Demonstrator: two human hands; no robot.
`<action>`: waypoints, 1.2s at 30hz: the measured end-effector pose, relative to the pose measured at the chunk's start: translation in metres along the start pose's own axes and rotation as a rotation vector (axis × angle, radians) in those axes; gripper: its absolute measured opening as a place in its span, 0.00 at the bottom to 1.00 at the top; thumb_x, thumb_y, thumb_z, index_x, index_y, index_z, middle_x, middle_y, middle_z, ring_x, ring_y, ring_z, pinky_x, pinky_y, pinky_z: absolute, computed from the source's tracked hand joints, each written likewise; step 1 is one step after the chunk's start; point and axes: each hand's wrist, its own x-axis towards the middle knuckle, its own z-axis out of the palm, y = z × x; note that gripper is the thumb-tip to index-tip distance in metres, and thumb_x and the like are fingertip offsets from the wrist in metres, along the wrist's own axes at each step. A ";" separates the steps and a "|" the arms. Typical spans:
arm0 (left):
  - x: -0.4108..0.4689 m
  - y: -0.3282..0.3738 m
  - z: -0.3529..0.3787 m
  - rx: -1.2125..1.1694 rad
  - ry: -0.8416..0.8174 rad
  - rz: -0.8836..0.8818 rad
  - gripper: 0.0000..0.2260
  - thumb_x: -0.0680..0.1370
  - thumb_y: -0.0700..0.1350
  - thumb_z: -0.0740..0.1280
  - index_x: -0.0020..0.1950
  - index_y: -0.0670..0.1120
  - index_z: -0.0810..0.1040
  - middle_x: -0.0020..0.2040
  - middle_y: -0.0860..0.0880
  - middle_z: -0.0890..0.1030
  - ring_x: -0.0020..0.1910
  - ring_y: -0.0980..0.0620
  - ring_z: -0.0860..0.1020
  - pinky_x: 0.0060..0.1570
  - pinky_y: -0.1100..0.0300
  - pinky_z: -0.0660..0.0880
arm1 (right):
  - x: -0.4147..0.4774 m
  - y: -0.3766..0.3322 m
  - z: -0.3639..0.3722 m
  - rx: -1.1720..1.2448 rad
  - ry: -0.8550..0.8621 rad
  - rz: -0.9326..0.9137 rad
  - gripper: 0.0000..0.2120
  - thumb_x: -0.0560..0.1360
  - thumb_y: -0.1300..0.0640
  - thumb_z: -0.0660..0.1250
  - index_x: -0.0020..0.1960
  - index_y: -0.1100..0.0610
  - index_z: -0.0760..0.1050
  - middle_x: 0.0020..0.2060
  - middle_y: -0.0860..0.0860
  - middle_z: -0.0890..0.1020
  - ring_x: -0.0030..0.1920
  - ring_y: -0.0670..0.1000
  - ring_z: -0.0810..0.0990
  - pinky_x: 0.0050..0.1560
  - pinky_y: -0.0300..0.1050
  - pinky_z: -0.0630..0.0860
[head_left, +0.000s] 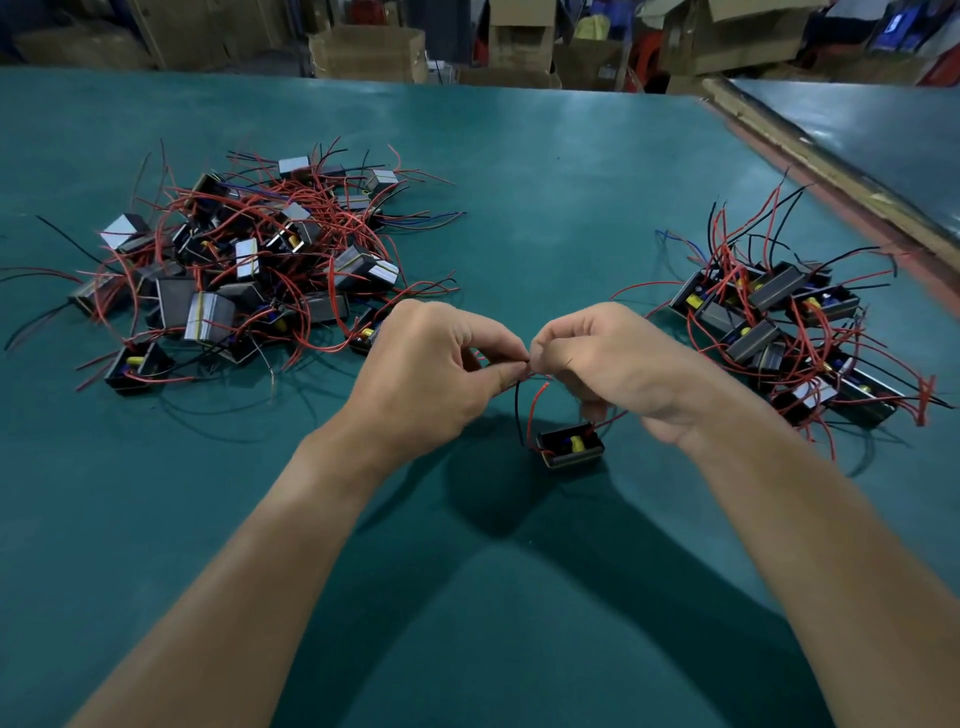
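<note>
Two-handed pinch on wires (530, 415), left hand (431, 374) and right hand (618, 364) fingertip to fingertip, box (570, 447) just below right hand; likely slip or snapped strand if tugged hard.

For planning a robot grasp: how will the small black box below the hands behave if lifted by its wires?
The black box looks compact and flat-sided, so it likely will not roll. Its wires curve loosely, so they seem floppy; the box would probably dangle and swing. The left hand and right hand merely pinch them, hinting little weight.
</note>
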 end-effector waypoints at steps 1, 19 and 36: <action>0.000 0.002 0.001 0.050 -0.004 0.055 0.01 0.72 0.44 0.75 0.41 0.50 0.86 0.27 0.62 0.78 0.23 0.60 0.72 0.27 0.68 0.67 | -0.001 0.000 -0.001 0.050 -0.041 0.058 0.16 0.76 0.62 0.63 0.30 0.52 0.69 0.22 0.46 0.61 0.20 0.44 0.58 0.21 0.35 0.60; 0.007 0.005 -0.003 -0.400 -0.147 -0.328 0.07 0.76 0.36 0.70 0.38 0.43 0.82 0.30 0.49 0.80 0.23 0.53 0.73 0.26 0.63 0.71 | 0.005 0.013 -0.010 -0.140 0.108 -0.352 0.08 0.76 0.67 0.70 0.42 0.56 0.80 0.30 0.48 0.82 0.27 0.47 0.80 0.32 0.40 0.76; 0.005 0.003 -0.004 -0.467 -0.134 -0.348 0.06 0.76 0.34 0.70 0.40 0.42 0.83 0.28 0.51 0.79 0.23 0.55 0.70 0.25 0.65 0.69 | -0.003 0.007 -0.013 -0.216 0.175 -0.490 0.03 0.73 0.58 0.75 0.40 0.53 0.85 0.34 0.45 0.85 0.36 0.41 0.82 0.40 0.30 0.74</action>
